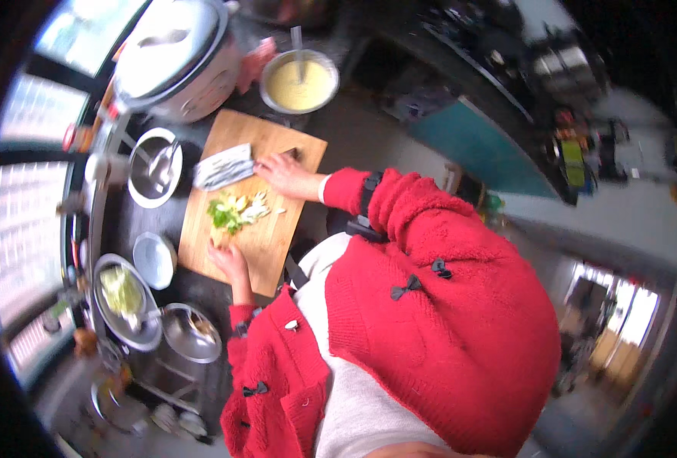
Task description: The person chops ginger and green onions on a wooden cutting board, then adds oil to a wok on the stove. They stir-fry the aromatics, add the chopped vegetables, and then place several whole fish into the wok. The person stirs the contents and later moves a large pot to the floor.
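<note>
A wooden cutting board (264, 257) lies before me with a small heap of chopped green and white vegetable pieces (238, 210) near its middle. My right hand (284, 176) is on the handle of a cleaver. The cleaver's broad, streaked blade (224, 166) shows its flat side over the board, beside the heap. Part of the dark handle sticks out past my fingers; the rest is hidden under the hand. At the board's lower part is my left hand (228, 260), its fingers loosely apart next to the heap. Whether its fingertips touch a pale yellowish piece there is unclear.
Beyond the board stand a white bowl with spoons (158, 134), a pale bowl (155, 260), a basin with cabbage (100, 326) and a metal bowl (192, 335). A rice cooker (201, 86) and a bowl of yellow batter (298, 100) are to the right. Windows line the far side.
</note>
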The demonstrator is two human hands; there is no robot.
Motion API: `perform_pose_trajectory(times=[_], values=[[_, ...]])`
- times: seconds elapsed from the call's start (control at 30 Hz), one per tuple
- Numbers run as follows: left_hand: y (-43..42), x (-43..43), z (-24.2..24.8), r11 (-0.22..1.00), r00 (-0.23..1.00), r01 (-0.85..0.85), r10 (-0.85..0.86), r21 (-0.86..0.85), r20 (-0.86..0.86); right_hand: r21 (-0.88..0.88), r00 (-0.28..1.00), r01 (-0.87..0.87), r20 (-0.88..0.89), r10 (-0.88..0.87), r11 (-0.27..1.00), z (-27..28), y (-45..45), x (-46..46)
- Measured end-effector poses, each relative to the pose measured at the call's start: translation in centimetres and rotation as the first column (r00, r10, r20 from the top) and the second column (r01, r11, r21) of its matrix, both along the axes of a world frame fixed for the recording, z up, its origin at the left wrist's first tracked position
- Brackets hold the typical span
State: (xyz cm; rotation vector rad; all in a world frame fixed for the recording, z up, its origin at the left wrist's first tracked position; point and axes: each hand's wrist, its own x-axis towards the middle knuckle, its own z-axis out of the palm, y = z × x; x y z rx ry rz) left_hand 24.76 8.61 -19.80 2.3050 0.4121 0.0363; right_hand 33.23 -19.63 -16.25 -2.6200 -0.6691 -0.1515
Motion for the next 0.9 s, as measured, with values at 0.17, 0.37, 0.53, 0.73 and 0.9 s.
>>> perform_pose_trajectory(times=[0.17, 0.37, 0.53, 0.73, 0.9], values=[[-2.1, 0.1, 2.5, 0.979, 0.959, 0.202, -0.192, -0.028, 0.209, 0.177, 0.948, 0.134, -0.309, -0.074, 0.975, 3.2, -7.1, -6.8], [-10.4, 5.4, 6.5, 0.751, 0.672, 0.647, -0.643, 0.13, 0.367, -0.2, 0.727, 0.452, -0.483, -0.488, 0.87, 4.7, -20.4, -14.5], [-19.8, 9.4, 6.5, 0.515, 0.41, 0.838, -0.813, 0.181, 0.413, 0.034, 0.552, 0.783, -0.499, -0.668, 0.621, 3.1, -33.1, -20.0], [-30.4, 11.2, 0.9, 0.53, 0.531, 0.847, -0.841, -0.036, 0.105, 0.64, 0.192, 0.499, -0.739, -0.646, -0.584, -0.4, -60.5, -27.0], [-40.9, 11.0, 1.4, 0.569, 0.511, 0.795, -0.815, -0.213, -0.272, 0.591, 0.21, -0.214, -0.75, -0.627, -0.778, -4.9, -80.5, -36.0]])
